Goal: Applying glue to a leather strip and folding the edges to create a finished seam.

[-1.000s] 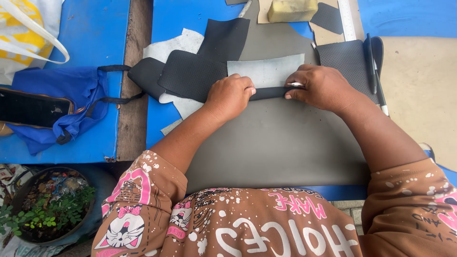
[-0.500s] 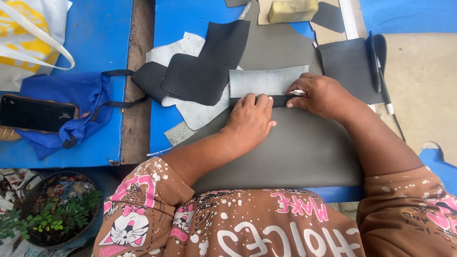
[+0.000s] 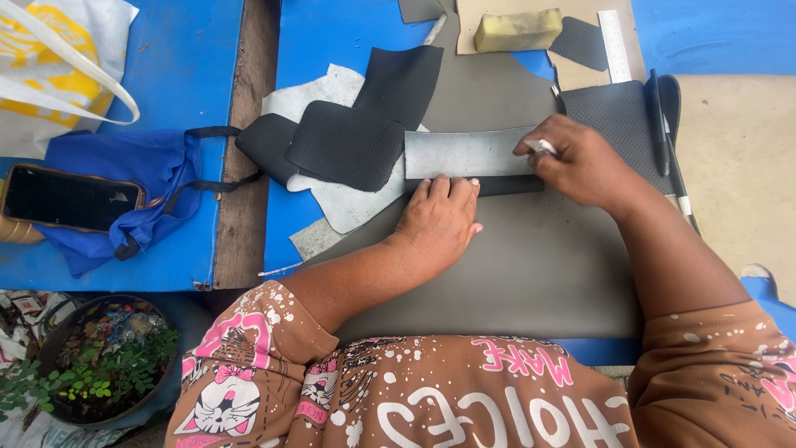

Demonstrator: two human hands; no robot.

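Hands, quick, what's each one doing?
Left hand: open, flat on the grey rectangular strip.
Right hand: closed on a small white tool.

Your sleeves (image 3: 713,373) are brown, spattered with white flecks and printed with pink-and-white lettering and a cat motif. The mat (image 3: 531,265) under your hands is plain dark grey, lying on a bright blue table (image 3: 332,33). The strip (image 3: 464,153) you press is pale silvery grey over a black band. The leather pieces (image 3: 348,145) beside it are black with a fine dotted grain. Farther off you have a dull yellow block (image 3: 518,29), a royal blue cloth bag (image 3: 124,166) with black straps, a black phone (image 3: 70,199), and a white tote (image 3: 58,66) marked in yellow.
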